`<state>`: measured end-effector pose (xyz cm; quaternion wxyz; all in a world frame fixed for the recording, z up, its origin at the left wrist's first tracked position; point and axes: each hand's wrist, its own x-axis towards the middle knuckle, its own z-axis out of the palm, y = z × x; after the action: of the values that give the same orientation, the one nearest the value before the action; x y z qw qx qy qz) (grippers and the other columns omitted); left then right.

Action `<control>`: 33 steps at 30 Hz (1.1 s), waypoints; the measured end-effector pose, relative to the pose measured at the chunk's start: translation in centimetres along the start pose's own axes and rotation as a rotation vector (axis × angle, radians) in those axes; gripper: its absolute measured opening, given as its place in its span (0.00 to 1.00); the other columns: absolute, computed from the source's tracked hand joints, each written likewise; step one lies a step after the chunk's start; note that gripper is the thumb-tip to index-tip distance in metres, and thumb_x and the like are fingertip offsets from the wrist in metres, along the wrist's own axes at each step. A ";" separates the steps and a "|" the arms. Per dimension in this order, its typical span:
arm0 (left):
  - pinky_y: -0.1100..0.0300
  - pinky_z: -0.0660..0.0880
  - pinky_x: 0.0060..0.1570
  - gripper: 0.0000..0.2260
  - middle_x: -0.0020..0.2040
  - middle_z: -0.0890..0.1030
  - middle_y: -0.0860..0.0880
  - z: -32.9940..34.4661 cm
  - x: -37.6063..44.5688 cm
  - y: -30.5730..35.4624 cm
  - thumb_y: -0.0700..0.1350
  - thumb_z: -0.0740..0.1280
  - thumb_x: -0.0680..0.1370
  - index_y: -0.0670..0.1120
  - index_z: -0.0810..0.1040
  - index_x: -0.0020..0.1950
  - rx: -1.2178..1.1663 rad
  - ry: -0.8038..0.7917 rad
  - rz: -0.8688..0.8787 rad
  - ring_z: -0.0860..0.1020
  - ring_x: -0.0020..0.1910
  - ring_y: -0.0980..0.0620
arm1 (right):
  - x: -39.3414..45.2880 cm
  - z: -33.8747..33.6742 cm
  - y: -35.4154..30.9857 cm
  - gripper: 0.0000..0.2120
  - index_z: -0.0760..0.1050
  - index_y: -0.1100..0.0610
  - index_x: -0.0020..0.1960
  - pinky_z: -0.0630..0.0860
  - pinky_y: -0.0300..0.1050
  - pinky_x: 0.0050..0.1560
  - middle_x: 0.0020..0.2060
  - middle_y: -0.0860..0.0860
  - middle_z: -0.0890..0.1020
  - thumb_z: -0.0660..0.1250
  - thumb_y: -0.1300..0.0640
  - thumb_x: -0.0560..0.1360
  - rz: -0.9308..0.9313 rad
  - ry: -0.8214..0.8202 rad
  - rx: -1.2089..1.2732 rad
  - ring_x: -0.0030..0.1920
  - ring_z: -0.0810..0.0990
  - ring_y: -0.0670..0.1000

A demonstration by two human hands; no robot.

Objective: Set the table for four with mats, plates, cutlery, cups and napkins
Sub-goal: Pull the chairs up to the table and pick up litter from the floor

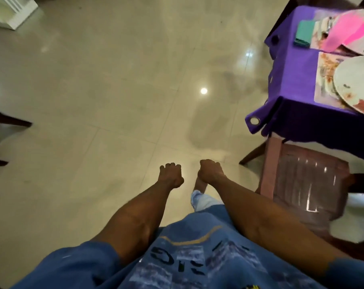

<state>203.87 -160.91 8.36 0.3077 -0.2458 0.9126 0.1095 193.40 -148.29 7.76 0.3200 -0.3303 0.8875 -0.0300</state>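
- glossy tiled floor (114,90) fills the view; purple-clothed table (291,84) sits far right.
- left hand (171,174) and right hand (209,171) are both clenched, grasping nothing.
- visible: two mats (325,80), two plates (356,80), one green napkin (304,31) (cups, cutlery unclear).
- likely between fetches; next needs turning to the table.

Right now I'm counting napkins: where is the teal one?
In the head view, the teal napkin lies at upper right on the purple tablecloth, just left of the pink-topped plate.
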 end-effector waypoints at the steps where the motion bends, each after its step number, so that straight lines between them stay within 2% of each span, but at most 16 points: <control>1: 0.49 0.65 0.63 0.16 0.61 0.75 0.41 -1.7 1.5 0.0 0.42 0.62 0.74 0.41 0.73 0.61 0.002 0.000 0.001 0.71 0.62 0.41 | 1.7 -2.2 0.0 0.13 0.73 0.60 0.57 0.67 0.48 0.58 0.58 0.57 0.79 0.58 0.61 0.75 0.004 0.023 0.017 0.59 0.76 0.59; 4: 0.49 0.66 0.62 0.16 0.61 0.75 0.41 -8.0 7.7 0.1 0.42 0.61 0.74 0.41 0.73 0.62 -0.005 0.035 0.016 0.72 0.62 0.41 | 8.0 -9.4 0.3 0.12 0.73 0.61 0.57 0.69 0.48 0.56 0.57 0.58 0.79 0.58 0.62 0.75 0.011 0.113 0.053 0.58 0.77 0.60; 7: 0.50 0.66 0.59 0.16 0.60 0.76 0.42 -13.4 13.9 0.5 0.41 0.61 0.74 0.42 0.73 0.61 -0.061 0.077 0.021 0.74 0.60 0.41 | 13.1 -14.9 0.7 0.11 0.73 0.62 0.56 0.70 0.48 0.54 0.56 0.58 0.79 0.58 0.62 0.75 0.047 0.129 0.086 0.56 0.77 0.61; 12: 0.53 0.68 0.53 0.12 0.56 0.79 0.42 -20.8 24.4 1.5 0.40 0.60 0.75 0.41 0.75 0.56 -0.126 0.141 0.072 0.76 0.55 0.40 | 22.0 -20.2 2.2 0.11 0.74 0.62 0.54 0.72 0.47 0.51 0.55 0.60 0.79 0.58 0.63 0.74 0.140 0.133 0.188 0.55 0.78 0.62; 17: 0.58 0.66 0.41 0.07 0.52 0.80 0.41 -28.2 36.7 1.6 0.41 0.60 0.77 0.41 0.76 0.51 -0.163 0.151 0.139 0.78 0.49 0.40 | 33.4 -25.1 4.8 0.06 0.73 0.60 0.46 0.72 0.44 0.43 0.50 0.58 0.80 0.58 0.64 0.73 0.254 0.097 0.316 0.48 0.79 0.60; 20: 0.57 0.70 0.43 0.09 0.54 0.81 0.41 -34.0 43.6 0.7 0.41 0.60 0.76 0.43 0.77 0.53 -0.152 0.107 0.205 0.78 0.49 0.40 | 40.0 -29.9 6.0 0.06 0.73 0.60 0.45 0.73 0.44 0.44 0.49 0.58 0.80 0.58 0.63 0.73 0.328 0.097 0.412 0.47 0.79 0.59; 23: 0.54 0.73 0.49 0.12 0.56 0.80 0.41 -41.2 50.7 -0.4 0.42 0.60 0.76 0.44 0.78 0.56 -0.167 0.114 0.212 0.78 0.53 0.39 | 46.3 -35.7 6.4 0.06 0.74 0.62 0.45 0.71 0.42 0.43 0.47 0.58 0.80 0.59 0.63 0.73 0.419 0.189 0.523 0.48 0.79 0.59; 25: 0.55 0.74 0.48 0.11 0.55 0.81 0.42 -45.7 55.2 -0.6 0.42 0.60 0.76 0.44 0.79 0.55 -0.189 0.132 0.193 0.78 0.52 0.39 | 50.6 -39.1 6.8 0.06 0.74 0.63 0.41 0.74 0.42 0.43 0.44 0.59 0.81 0.59 0.64 0.73 0.478 0.248 0.631 0.47 0.81 0.60; 28: 0.56 0.73 0.46 0.11 0.52 0.81 0.43 -50.4 61.3 0.4 0.42 0.60 0.75 0.44 0.79 0.54 -0.174 0.126 0.214 0.79 0.49 0.41 | 56.3 -43.1 8.0 0.08 0.77 0.65 0.41 0.81 0.50 0.46 0.40 0.60 0.83 0.60 0.64 0.71 0.555 0.316 0.813 0.43 0.83 0.61; 33: 0.56 0.72 0.45 0.12 0.52 0.81 0.42 -56.2 72.4 5.5 0.42 0.59 0.76 0.43 0.79 0.54 -0.084 0.115 0.287 0.79 0.50 0.40 | 65.7 -49.5 13.1 0.09 0.79 0.68 0.44 0.76 0.44 0.43 0.42 0.60 0.83 0.60 0.67 0.72 0.612 0.349 0.835 0.44 0.81 0.58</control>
<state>122.54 -203.58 8.32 0.2257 -0.1316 0.9491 0.1759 118.98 -185.62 7.54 0.2661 0.1081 0.8956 -0.3396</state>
